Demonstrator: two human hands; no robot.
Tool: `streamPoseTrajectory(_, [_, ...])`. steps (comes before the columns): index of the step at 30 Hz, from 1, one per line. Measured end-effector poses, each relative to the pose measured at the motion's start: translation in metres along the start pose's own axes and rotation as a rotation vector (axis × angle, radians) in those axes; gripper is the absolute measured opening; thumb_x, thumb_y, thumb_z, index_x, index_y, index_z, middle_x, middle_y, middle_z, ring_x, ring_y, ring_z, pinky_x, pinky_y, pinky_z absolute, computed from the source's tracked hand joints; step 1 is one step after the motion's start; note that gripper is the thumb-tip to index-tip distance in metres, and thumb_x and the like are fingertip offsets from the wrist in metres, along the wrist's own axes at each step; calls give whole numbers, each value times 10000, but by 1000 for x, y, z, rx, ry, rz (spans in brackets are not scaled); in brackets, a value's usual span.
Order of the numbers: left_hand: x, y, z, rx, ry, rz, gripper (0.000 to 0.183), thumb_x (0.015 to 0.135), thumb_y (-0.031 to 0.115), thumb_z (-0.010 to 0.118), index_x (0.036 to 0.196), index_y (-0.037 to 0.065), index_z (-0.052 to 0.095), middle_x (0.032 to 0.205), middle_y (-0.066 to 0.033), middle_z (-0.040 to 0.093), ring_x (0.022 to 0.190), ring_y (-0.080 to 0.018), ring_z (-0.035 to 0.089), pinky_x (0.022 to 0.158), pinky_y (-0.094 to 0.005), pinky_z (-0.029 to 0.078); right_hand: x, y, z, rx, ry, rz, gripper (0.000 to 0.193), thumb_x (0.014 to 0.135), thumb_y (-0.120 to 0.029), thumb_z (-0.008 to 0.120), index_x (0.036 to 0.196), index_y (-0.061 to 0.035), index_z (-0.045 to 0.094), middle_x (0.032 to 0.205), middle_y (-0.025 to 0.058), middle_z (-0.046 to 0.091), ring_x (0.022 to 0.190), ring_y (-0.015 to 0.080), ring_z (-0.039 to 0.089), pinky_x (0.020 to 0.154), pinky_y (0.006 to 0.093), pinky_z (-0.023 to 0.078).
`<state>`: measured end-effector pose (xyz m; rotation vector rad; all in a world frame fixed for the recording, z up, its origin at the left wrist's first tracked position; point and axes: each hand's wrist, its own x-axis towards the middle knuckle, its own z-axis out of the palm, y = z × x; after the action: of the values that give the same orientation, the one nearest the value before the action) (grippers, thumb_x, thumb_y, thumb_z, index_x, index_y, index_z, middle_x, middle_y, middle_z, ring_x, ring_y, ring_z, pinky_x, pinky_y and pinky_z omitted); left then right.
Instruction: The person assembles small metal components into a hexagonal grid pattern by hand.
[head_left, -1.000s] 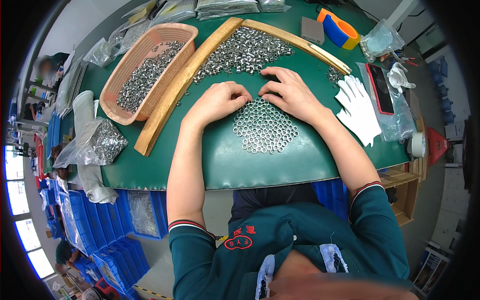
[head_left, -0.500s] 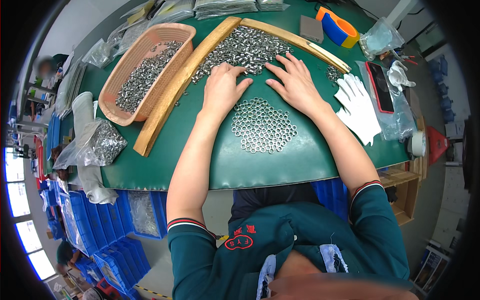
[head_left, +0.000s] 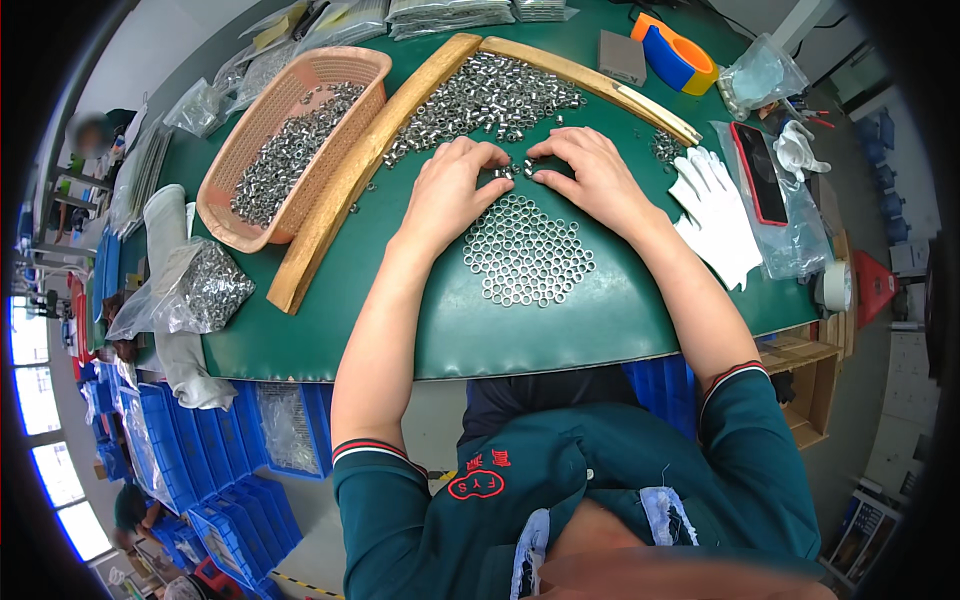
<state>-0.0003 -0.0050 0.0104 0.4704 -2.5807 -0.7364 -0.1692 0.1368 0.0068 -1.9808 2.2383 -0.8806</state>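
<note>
Small shiny metal rings lie close together in a flat patch [head_left: 527, 252] on the green tabletop between my forearms. Just beyond it, my left hand [head_left: 458, 190] curls thumb and index finger round a few metal rings [head_left: 504, 172]. Facing it, my right hand [head_left: 590, 180] pinches one or two more rings [head_left: 529, 168] at its fingertips. A heap of loose metal rings [head_left: 490, 95] spreads past both hands, in the corner formed by two wooden strips. The left strip [head_left: 345, 190] runs toward me; the right strip [head_left: 590, 83] slants off to the right.
Left of the strips stands a pink plastic basket [head_left: 290, 65] part-filled with rings, near a clear bag of metal parts [head_left: 212, 290]. At right lie white gloves [head_left: 715, 215], a red-edged phone [head_left: 758, 172] and a few dark rings [head_left: 665, 147]. A tape roll [head_left: 680, 60] sits at the back.
Both hands have drawn toward each other and slightly nearer to me, away from the heap. Their spread fingers have curled in round a few rings pulled from it.
</note>
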Motion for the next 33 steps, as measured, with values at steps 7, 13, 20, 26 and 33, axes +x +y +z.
streamPoseTrajectory(7, [2, -3, 4, 100, 56, -13, 200, 845, 246, 689, 1002, 124, 720, 965, -70, 644, 979, -258, 598, 872, -387, 471, -2, 0, 2, -51, 11, -78, 316, 852, -229, 693, 1146, -121, 653, 1125, 79, 588, 1126, 276, 518, 998, 401, 378])
streamPoseTrajectory(13, [4, -5, 6, 16, 88, -42, 170, 885, 169, 613, 1000, 124, 730, 974, -72, 647, 973, -268, 603, 871, -393, 478, -2, -2, 1, -40, 70, -83, 295, 865, -250, 667, 1144, -156, 672, 1067, 70, 584, 1064, 265, 537, 991, 407, 375])
streamPoseTrajectory(20, [4, -6, 8, 76, 66, 44, 234, 876, 95, 563, 1053, 122, 712, 1003, -66, 635, 1002, -268, 587, 888, -402, 463, -2, -2, 1, -80, 15, -106, 343, 873, -236, 658, 1210, -177, 630, 1084, 72, 580, 1073, 268, 528, 992, 396, 377])
streamPoseTrajectory(26, [6, -6, 15, 95, 113, 67, 259, 873, 70, 554, 1085, 128, 692, 992, -68, 626, 998, -266, 587, 865, -403, 461, -1, -4, 6, -46, 117, -96, 348, 872, -200, 648, 1217, -160, 620, 1106, 73, 575, 1081, 266, 530, 991, 402, 382])
streamPoseTrajectory(33, [1, -6, 2, 105, 48, 69, 192, 849, 92, 589, 984, 130, 720, 950, -51, 634, 968, -253, 593, 859, -390, 466, -3, 1, -3, -67, 19, -91, 246, 850, -114, 626, 1091, -105, 672, 1100, 77, 588, 1143, 269, 518, 1015, 408, 372])
